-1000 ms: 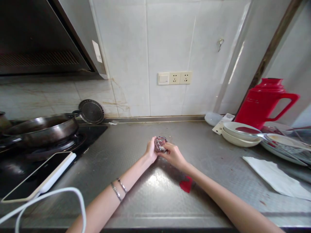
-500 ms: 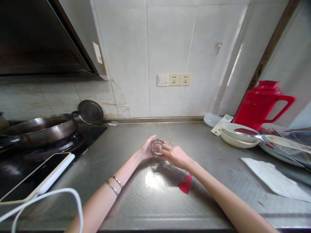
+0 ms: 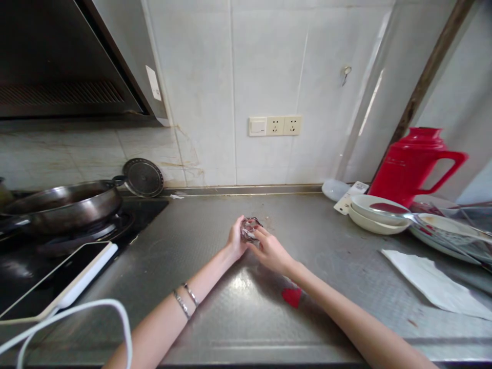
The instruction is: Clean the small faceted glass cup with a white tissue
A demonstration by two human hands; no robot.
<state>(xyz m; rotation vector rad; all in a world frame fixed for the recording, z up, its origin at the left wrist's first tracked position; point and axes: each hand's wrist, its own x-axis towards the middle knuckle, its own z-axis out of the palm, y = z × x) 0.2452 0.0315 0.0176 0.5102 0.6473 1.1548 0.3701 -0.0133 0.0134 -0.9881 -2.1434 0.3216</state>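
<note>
Above the middle of the steel counter, my left hand is wrapped round the left side of a small, shiny, round clear glass. Light and dark reflections cover it, so its exact shape is hard to read. My right hand is closed at its right side, with the fingertips curled over its rim. A pale patch shows by those fingertips; whether it is a reflection or something held I cannot tell. A red patch lies on the counter below my right forearm.
On the left, a steel pan sits on the black stove, near a phone with a white cable. Stacked bowls, a red thermos jug and a white paper sheet are on the right.
Both hands have shifted slightly, and the glass has turned a little between them. My right hand has moved closer to my left, its fingers now higher over the rim.
</note>
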